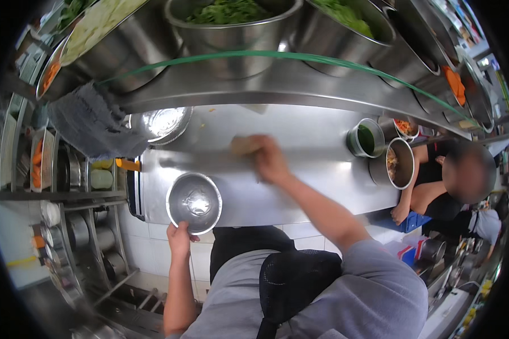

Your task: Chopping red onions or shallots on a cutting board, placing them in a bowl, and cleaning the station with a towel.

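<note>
My left hand point(179, 238) grips the near rim of a round metal bowl point(195, 204), tilted so that its shiny inside faces me, at the front edge of the steel counter point(318, 178). Over the middle of the counter, my right hand point(270, 159) is blurred by motion. Its fingers are closed on a tan object point(242, 145), too smeared to tell whether it is a cloth or a sponge. Another shiny metal bowl point(163, 123) stands at the back left, partly hidden by a grey towel point(95, 120).
Metal tubs of cut greens point(233, 42) line a raised shelf point(237, 91) behind a green-edged pane. At the right are a tub of green contents point(365, 137) and a metal pot of food point(392, 163), beside another person point(432, 186). An orange handle point(128, 164) juts at the left.
</note>
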`<state>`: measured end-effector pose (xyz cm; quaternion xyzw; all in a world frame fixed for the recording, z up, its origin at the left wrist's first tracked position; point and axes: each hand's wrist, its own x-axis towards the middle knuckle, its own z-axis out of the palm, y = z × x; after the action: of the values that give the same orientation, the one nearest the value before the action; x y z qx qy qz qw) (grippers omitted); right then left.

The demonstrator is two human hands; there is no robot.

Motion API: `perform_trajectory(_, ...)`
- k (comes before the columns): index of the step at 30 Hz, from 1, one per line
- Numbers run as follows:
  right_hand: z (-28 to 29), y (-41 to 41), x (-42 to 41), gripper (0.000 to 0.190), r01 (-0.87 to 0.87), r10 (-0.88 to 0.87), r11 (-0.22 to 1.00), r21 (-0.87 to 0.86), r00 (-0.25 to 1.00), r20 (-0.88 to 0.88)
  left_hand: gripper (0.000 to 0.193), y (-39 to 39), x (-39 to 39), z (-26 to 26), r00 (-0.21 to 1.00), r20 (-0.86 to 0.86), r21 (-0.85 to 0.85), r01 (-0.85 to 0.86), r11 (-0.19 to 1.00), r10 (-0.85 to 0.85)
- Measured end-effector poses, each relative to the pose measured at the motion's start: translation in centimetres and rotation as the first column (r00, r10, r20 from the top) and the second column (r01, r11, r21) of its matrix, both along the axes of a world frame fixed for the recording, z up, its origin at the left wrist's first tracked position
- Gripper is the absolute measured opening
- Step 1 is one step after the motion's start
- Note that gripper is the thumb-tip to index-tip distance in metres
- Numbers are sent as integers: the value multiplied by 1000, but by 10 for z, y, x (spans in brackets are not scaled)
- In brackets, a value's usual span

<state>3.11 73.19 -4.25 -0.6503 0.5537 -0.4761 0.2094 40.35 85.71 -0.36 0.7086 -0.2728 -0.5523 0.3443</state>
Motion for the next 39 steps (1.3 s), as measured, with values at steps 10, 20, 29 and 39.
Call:
perform_trajectory(10,-56,-118,-272,46,576,-271,777,254,671,-690,24,61,30,26,990,56,16,-128,992,127)
perform_trajectory(20,6,-19,-76,42,16,15,972,234,991,-130,26,8,-11,40,995,-66,-67,71,995,-76)
perform_trajectory(29,-17,-142,-368,54,636,-267,743,209,569,-778,24,56,20,50,999,6,40,-38,998,38)
perform_trajectory(39,-23,-155,-193,46,452,-271,892,1,537,-799,24,61,26,45,997,35,50,-77,996,76)
